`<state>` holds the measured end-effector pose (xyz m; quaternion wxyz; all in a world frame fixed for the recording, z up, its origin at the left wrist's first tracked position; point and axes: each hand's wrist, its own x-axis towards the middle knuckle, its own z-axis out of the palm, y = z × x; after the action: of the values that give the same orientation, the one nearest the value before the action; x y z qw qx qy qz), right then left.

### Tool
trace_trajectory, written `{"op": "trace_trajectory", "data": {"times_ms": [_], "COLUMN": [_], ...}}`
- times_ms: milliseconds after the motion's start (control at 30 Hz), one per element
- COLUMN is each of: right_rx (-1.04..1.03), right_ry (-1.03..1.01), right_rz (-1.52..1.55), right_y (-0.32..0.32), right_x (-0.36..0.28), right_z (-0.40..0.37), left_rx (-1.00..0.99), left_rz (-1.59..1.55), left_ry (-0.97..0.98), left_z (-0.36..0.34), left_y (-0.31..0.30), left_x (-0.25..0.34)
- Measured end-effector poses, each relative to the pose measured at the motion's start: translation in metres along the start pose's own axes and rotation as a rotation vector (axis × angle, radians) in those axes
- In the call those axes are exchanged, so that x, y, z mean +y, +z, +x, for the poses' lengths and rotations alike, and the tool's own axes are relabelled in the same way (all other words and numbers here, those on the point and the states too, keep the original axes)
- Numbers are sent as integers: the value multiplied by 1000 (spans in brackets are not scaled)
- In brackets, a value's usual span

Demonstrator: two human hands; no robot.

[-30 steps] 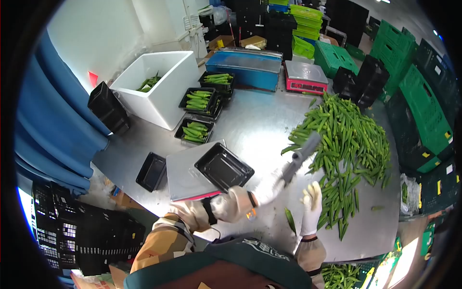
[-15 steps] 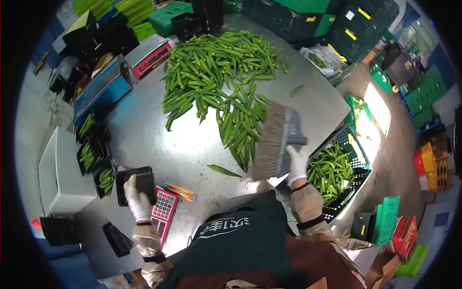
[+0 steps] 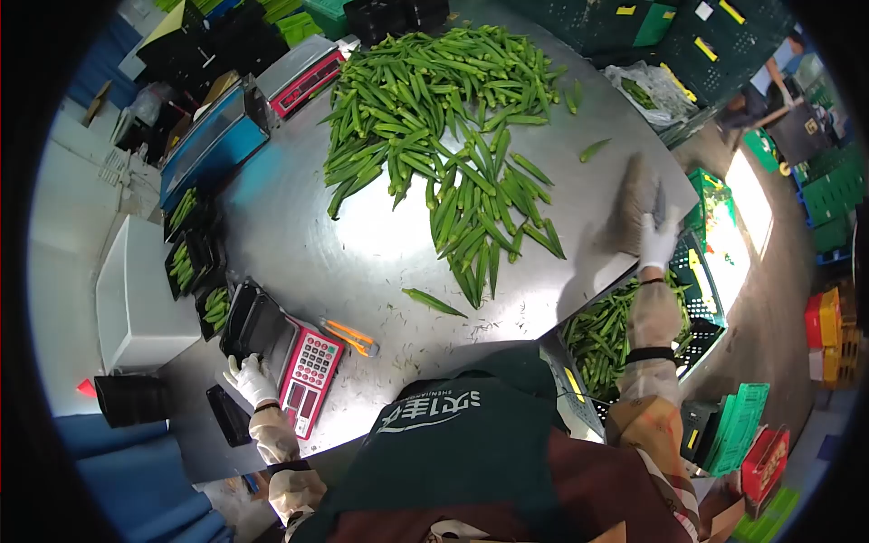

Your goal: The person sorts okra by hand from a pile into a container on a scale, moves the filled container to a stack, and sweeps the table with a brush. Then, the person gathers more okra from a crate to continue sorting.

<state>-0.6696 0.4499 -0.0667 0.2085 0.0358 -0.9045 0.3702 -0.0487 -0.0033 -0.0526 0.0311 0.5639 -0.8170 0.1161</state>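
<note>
My right hand [image 3: 659, 240], in a white glove, is closed around a wide hand brush [image 3: 626, 206] at the table's right edge. Motion smears the brush, its bristles facing left. On the left, my gloved left hand [image 3: 252, 380] has its fingers apart at the near rim of a black plastic tray [image 3: 256, 317]. That tray rests on the platform of a red weighing scale [image 3: 310, 366] with a keypad. A large heap of okra [image 3: 434, 109] covers the far middle of the table, trailing toward me. One okra pod [image 3: 434, 301] lies apart nearer me.
Orange-handled cutters [image 3: 351, 337] lie beside the scale. Black trays of okra [image 3: 184, 265] line the left edge, near a white box [image 3: 145, 294]. A crate of okra [image 3: 602, 335] stands at the right, below the table edge. Another scale [image 3: 303, 81] sits at the back left.
My right hand has carried the brush rightward, away from the okra to the table edge. My left hand has drawn back from over the black tray to its near rim. The view has shifted.
</note>
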Motion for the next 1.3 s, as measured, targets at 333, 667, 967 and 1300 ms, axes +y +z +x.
{"op": "trace_trajectory", "data": {"times_ms": [333, 667, 967, 1300], "right_rx": [-602, -783, -785, -1053], "right_ry": [-199, 103, 262, -53], "right_rz": [-86, 380, 370, 322], "right_y": [96, 135, 118, 148], "right_x": [-33, 12, 22, -108], "right_z": [-132, -107, -81, -109], "left_rx": [-183, 40, -290, -468], "left_rz": [101, -525, -405, -1171], "left_ry": [-182, 331, 782, 393], "left_z": [-27, -7, -44, 18], "left_y": [4, -72, 34, 10], "left_x": [-15, 182, 308, 352]}}
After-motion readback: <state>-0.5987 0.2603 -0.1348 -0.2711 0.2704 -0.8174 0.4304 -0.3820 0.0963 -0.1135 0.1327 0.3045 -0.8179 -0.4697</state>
